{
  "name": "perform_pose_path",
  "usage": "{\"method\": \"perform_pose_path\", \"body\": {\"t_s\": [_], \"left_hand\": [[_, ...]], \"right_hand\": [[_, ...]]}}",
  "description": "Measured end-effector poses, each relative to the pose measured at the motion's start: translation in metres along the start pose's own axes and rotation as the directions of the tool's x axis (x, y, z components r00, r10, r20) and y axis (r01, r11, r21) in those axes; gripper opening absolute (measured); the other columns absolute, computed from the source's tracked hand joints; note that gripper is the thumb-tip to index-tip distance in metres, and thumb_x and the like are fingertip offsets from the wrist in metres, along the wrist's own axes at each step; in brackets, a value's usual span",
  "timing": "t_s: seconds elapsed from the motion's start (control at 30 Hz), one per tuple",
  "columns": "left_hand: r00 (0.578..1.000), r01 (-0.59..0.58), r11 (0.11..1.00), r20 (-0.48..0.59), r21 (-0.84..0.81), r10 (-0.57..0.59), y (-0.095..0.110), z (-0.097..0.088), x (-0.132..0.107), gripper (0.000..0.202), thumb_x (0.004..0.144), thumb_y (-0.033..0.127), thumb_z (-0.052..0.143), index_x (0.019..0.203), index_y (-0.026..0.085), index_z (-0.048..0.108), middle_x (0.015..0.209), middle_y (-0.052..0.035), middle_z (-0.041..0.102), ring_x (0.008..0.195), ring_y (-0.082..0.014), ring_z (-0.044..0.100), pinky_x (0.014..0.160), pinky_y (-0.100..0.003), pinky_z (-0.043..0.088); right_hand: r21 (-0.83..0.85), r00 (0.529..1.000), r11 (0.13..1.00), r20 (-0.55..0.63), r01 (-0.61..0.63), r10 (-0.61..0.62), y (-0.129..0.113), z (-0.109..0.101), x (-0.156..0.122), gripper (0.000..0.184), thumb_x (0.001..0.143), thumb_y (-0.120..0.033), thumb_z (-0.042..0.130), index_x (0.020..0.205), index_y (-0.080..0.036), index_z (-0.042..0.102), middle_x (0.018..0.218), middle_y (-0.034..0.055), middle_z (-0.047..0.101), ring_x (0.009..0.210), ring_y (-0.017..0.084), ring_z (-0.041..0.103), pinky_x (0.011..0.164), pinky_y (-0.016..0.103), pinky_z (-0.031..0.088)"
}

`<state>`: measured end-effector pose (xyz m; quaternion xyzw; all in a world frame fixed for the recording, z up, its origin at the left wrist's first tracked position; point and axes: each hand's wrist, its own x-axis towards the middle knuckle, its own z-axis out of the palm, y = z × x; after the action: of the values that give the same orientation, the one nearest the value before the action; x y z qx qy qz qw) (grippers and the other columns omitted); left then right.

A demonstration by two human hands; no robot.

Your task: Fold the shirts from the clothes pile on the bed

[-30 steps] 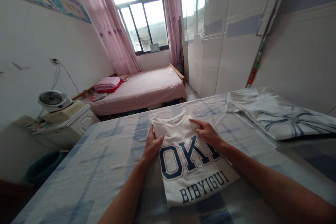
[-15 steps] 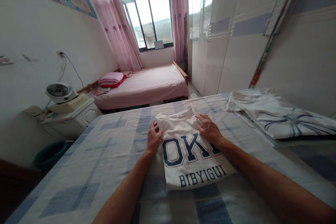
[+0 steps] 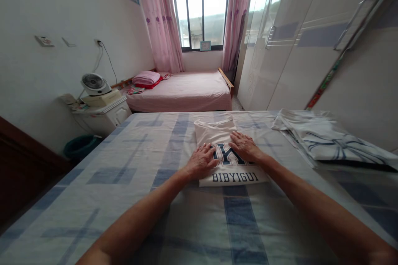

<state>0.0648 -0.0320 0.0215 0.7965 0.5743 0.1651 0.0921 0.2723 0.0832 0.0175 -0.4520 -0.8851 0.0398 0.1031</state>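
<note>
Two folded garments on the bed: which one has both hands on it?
The white T-shirt printed BIBYIGUI, mid-bed: left hand and right hand lie flat on it. The striped white garment at the right lies untouched.

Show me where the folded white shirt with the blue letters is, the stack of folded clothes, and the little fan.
folded white T-shirt (image 3: 217, 134): head view, bare upper part near the collar.
stack of folded clothes (image 3: 326, 140): head view, top garment's middle.
small fan (image 3: 91, 82): head view, round grille.

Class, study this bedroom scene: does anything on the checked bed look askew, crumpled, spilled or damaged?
Nothing stands out. The folded white T-shirt lies flat and square under the left hand and right hand. The folded clothes at the right sit neatly on the checked bed.
</note>
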Motion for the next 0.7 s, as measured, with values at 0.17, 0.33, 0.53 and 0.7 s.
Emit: {"method": "perform_pose_path", "body": {"t_s": [0.17, 0.33, 0.53, 0.7], "left_hand": [[0.973, -0.216, 0.976, -0.090, -0.004, 0.215, 0.011, -0.030, -0.049, 0.042, 0.087, 0.046, 0.050, 0.118, 0.019, 0.059, 0.135, -0.0125, 0.051, 0.128, -0.0250, 0.043, 0.108, -0.042, 0.031], [0.942, -0.312, 0.945, -0.093, 0.100, 0.321, 0.002, -0.028, -0.083, 0.055, 0.078, 0.043, 0.064, 0.125, 0.016, 0.053, 0.137, -0.0163, 0.047, 0.127, -0.0296, 0.043, 0.105, -0.046, 0.034], [0.879, -0.377, 0.896, -0.215, 0.234, 0.426, -0.001, -0.017, -0.079, 0.017, 0.087, 0.017, 0.047, 0.098, 0.018, 0.061, 0.104, -0.0075, 0.064, 0.102, -0.0175, 0.056, 0.092, -0.034, 0.042], [0.843, -0.454, 0.833, -0.149, 0.316, 0.516, 0.012, -0.017, -0.081, 0.018, 0.084, 0.009, 0.042, 0.080, 0.017, 0.058, 0.086, -0.0046, 0.061, 0.079, -0.0150, 0.054, 0.076, -0.028, 0.043]], "right_hand": [[0.120, 0.990, 0.986, -0.101, 0.111, -0.099, -0.012, -0.023, -0.039, 0.052, 0.092, -0.039, 0.033, 0.134, -0.012, 0.047, 0.143, 0.0153, 0.041, 0.135, 0.026, 0.032, 0.110, 0.044, 0.025], [0.299, 0.981, 0.945, -0.178, 0.131, -0.079, -0.003, -0.014, -0.072, 0.047, 0.093, -0.040, 0.030, 0.127, -0.017, 0.053, 0.133, 0.0106, 0.053, 0.126, 0.022, 0.045, 0.107, 0.040, 0.033], [0.339, 0.979, 0.938, -0.205, 0.080, -0.010, 0.012, -0.001, -0.072, 0.043, 0.091, -0.040, 0.034, 0.120, -0.021, 0.059, 0.127, 0.0076, 0.058, 0.124, 0.022, 0.047, 0.106, 0.040, 0.035], [0.359, 0.976, 0.928, -0.216, 0.100, -0.022, 0.006, -0.003, -0.072, 0.043, 0.090, -0.039, 0.034, 0.118, -0.020, 0.061, 0.125, 0.0076, 0.060, 0.123, 0.022, 0.048, 0.106, 0.041, 0.035]]}}
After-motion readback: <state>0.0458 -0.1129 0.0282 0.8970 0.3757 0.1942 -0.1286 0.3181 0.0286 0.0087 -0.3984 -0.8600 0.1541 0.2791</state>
